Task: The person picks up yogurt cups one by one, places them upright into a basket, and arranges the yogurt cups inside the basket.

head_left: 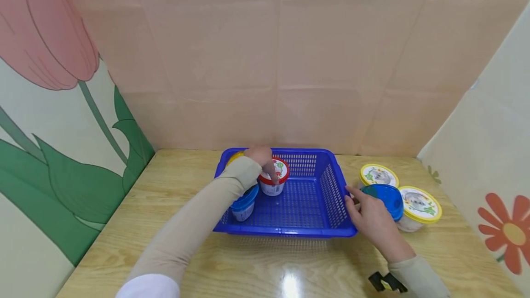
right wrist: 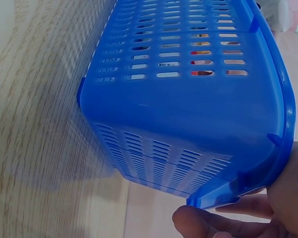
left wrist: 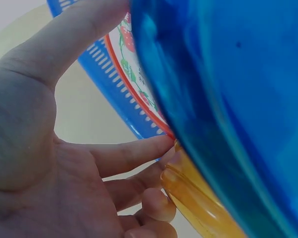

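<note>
A blue slotted plastic basket [head_left: 304, 197] rests on the table. Inside, my left hand [head_left: 260, 156] holds a round white tub with a red lid [head_left: 280, 171], its thumb and fingers spread across the lid's edge. Beside it in the basket sit a blue-lidded tub [head_left: 243, 208] and a yellow-lidded tub [head_left: 235, 156], the latter mostly covered by the left arm. Close up in the left wrist view, the blue lid [left wrist: 238, 99] fills the right side. My right hand [head_left: 370, 215] grips the basket's right rim, fingers curled at its corner in the right wrist view.
Right of the basket stand two yellow-lidded tubs [head_left: 420, 203] and a blue tub [head_left: 385, 199], close to the right hand. A plain beige backdrop [head_left: 273, 59] rises behind the wooden table [head_left: 174, 183], with flower-printed walls on both sides.
</note>
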A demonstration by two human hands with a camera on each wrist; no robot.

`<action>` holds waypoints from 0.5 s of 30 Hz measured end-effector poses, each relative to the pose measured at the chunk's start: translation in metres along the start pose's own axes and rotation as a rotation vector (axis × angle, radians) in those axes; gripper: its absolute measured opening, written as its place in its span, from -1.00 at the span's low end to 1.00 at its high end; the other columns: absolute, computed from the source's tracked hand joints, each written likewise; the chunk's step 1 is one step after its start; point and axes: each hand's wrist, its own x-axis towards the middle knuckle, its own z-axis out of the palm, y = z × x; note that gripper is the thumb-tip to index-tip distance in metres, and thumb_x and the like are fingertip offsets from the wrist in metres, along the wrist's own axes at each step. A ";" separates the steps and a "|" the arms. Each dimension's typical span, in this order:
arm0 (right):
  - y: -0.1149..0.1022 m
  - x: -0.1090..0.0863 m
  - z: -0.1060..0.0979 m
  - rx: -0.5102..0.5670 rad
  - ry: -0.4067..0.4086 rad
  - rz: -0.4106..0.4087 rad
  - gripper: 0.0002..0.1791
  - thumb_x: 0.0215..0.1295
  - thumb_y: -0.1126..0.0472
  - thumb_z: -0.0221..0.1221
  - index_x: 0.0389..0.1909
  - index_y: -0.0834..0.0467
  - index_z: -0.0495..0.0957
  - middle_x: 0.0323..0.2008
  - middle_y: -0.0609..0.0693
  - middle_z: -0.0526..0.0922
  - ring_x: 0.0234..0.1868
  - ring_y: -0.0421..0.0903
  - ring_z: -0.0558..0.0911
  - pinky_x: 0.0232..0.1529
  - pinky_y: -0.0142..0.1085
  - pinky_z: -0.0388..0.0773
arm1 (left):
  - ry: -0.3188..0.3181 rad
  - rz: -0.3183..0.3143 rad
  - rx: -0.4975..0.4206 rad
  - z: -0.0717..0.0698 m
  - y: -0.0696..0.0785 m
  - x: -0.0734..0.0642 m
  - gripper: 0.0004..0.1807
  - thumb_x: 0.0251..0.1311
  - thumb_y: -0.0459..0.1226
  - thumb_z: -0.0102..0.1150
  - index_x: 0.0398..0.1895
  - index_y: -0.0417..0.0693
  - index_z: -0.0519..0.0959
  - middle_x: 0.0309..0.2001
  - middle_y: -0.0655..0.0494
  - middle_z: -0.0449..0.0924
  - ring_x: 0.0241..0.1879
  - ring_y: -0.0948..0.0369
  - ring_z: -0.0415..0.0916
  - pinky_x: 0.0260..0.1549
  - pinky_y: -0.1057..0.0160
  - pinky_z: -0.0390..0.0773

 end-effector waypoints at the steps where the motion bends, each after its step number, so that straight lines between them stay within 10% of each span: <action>1: 0.000 0.000 0.000 0.001 -0.001 0.001 -0.48 0.52 0.11 0.00 0.34 0.35 0.39 -0.15 0.22 0.69 -0.37 -0.10 0.64 -0.51 -0.31 0.60 | 0.005 0.006 -0.001 0.000 0.000 -0.001 -0.32 -0.27 0.09 0.65 -0.05 -0.03 0.66 -0.07 0.04 0.61 0.05 -0.01 0.40 0.01 0.06 0.51; 15: 0.000 0.001 0.001 -0.015 0.006 0.001 -0.49 0.51 0.11 0.01 0.32 0.35 0.42 -0.17 0.20 0.70 -0.38 -0.11 0.64 -0.50 -0.30 0.60 | -0.027 0.068 0.003 0.002 -0.006 0.008 -0.30 -0.19 0.14 0.59 -0.01 -0.06 0.63 -0.04 0.06 0.61 0.01 0.02 0.40 -0.08 0.13 0.56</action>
